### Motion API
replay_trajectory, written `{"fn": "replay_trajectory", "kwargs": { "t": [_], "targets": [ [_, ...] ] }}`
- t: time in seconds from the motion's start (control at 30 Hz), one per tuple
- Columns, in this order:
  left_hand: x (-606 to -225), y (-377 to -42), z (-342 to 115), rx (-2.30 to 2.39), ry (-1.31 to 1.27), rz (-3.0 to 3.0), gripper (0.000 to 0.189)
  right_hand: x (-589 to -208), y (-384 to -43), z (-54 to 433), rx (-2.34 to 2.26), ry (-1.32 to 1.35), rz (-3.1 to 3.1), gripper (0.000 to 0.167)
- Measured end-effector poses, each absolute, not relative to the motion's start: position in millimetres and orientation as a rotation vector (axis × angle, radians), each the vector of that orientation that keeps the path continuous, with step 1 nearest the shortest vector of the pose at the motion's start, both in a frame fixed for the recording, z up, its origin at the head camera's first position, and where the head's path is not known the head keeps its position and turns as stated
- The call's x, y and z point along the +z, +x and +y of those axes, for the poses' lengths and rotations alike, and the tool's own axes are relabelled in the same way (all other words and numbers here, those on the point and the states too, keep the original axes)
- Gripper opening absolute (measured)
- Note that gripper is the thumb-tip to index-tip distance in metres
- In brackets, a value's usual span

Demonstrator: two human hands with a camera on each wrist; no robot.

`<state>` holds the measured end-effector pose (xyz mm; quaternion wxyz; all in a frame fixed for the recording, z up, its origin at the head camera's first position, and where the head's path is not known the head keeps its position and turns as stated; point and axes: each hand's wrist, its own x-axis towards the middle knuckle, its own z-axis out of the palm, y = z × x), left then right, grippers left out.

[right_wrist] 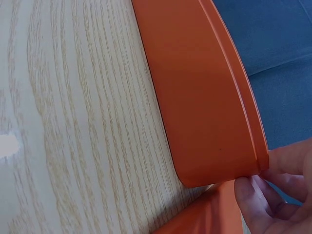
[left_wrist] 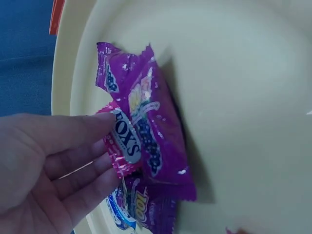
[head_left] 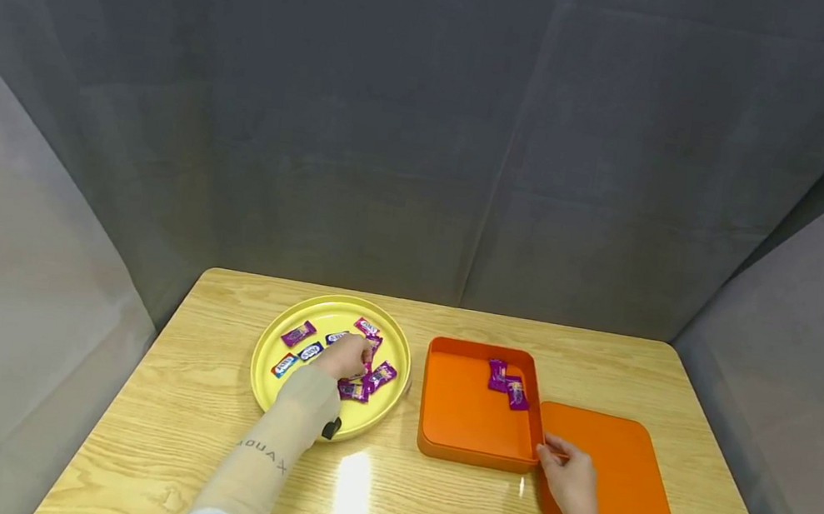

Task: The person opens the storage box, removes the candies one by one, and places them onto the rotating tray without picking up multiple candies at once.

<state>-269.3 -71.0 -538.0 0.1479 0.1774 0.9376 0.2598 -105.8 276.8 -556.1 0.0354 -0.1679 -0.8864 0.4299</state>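
My left hand reaches into the round yellow tray. In the left wrist view its thumb and fingers pinch a pink Fox's candy, which lies against a larger purple wrapped candy. More purple and Fox's-type wrapped candies, one of them a purple candy, are spread over the tray. At the near right corner of the square orange box, my right hand grips the rim between thumb and fingers. Two purple candies lie inside that box by its right wall.
A flat orange lid lies on the wooden table to the right of the box, partly under my right hand. Behind the table hangs a dark grey curtain, with lighter panels at both sides.
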Motion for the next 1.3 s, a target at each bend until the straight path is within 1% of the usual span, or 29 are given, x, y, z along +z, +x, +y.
{"fn": "replay_trajectory", "kwargs": {
  "t": [0.33, 0.37, 0.47, 0.53, 0.6, 0.73, 0.97, 1.1, 1.3],
  "targets": [
    [-531.9, -269.4, -69.4, 0.739, 0.481, 2.688, 0.023, -555.2, -106.0, 276.6, 1.339, -0.515, -2.727, 0.035],
    [-530.7, -269.6, -68.6, 0.73, 0.479, 2.689, 0.022, -555.2, -105.9, 276.6, 1.345, -0.517, -2.728, 0.035],
    [-525.2, -271.1, -64.6, 0.699, 0.477, 2.718, 0.009, -555.3, -105.7, 276.8, 1.345, -0.523, -2.729, 0.035],
    [-520.8, -273.1, -60.0, 0.676, 0.503, 2.772, 0.007, -555.4, -105.4, 276.9, 1.345, -0.523, -2.73, 0.035],
    [-514.5, -274.8, -54.1, 0.652, 0.534, 2.833, 0.016, -555.9, -105.5, 277.1, 1.342, -0.521, -2.731, 0.035],
    [-501.8, -277.0, -39.3, 0.594, 0.62, 2.916, 0.043, -556.6, -106.1, 277.6, 1.342, -0.514, -2.731, 0.035],
    [-494.9, -277.1, -7.5, 0.502, 0.716, 2.92, 0.065, -554.9, -105.3, 275.6, 1.33, -0.524, -2.721, 0.034],
    [-495.7, -272.6, 12.5, 0.457, 0.743, 2.864, 0.073, -554.5, -105.0, 275.0, 1.333, -0.522, -2.725, 0.034],
    [-501.0, -266.1, 45.1, 0.397, 0.816, 2.825, 0.073, -554.7, -105.8, 276.2, 1.342, -0.529, -2.725, 0.035]
  ]
}}
